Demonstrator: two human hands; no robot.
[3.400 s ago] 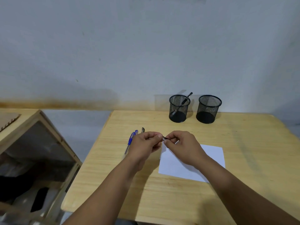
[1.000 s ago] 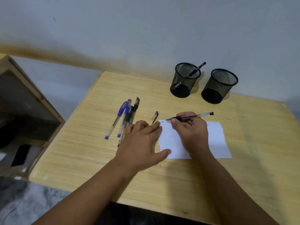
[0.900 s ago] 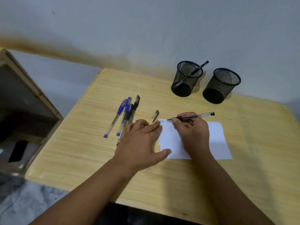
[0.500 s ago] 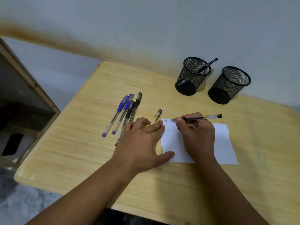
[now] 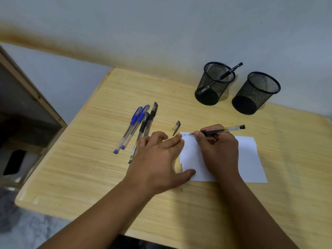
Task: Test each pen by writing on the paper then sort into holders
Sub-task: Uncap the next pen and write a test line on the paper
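Note:
My right hand (image 5: 218,150) grips a clear black-ink pen (image 5: 226,130), its tip touching the top left corner of the white paper (image 5: 248,159), where small marks show. My left hand (image 5: 158,159) lies flat, fingers spread, pressing the paper's left edge. The pen's cap (image 5: 176,127) lies on the wood just above the paper's corner. Several capped pens (image 5: 138,126), blue and black, lie in a bundle left of my left hand. Two black mesh holders stand at the back: the left holder (image 5: 213,85) has one black pen in it, the right holder (image 5: 255,92) looks empty.
The wooden table (image 5: 107,168) stands against a grey wall. A wooden-framed cabinet (image 5: 30,90) stands to its left, with the floor below.
My hands pulled the cap off the pen; the cap now lies on the table. My right hand has brought the pen tip to the paper and is making marks. The camera has tilted downwards.

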